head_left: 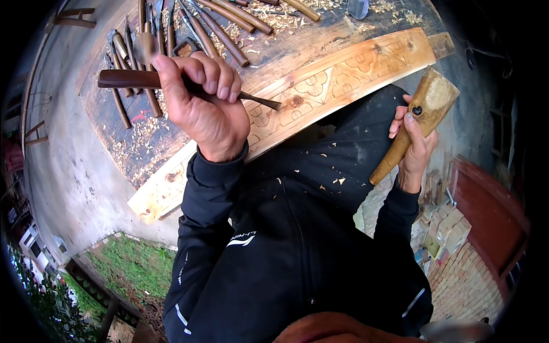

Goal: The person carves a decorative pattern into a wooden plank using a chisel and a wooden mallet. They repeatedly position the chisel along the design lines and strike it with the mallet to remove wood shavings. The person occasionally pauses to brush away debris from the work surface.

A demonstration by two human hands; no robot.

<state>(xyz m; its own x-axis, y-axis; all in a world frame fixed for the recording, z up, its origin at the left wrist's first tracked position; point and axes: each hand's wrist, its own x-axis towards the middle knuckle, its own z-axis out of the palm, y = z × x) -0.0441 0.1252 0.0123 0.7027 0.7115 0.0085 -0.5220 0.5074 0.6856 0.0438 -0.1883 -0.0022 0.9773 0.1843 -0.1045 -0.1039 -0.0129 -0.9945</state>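
My left hand is closed round a chisel with a dark brown handle. Its flat steel blade points right, with the edge at or just over the carved board; contact is hard to tell. That long, pale, slightly curved board carries outlined leaf and scroll shapes and some brown knots. It slants across the bench edge above my lap. Off to the right, my right hand grips a wooden mallet by its tapering handle, head up, apart from the chisel. A dark knot marks the mallet near its head.
Several carving tools with wooden handles lie on the worn workbench, among curled shavings. A small dark box sits between them. Near the far edge is a grey-blue block. Wood chips dot my dark trousers.
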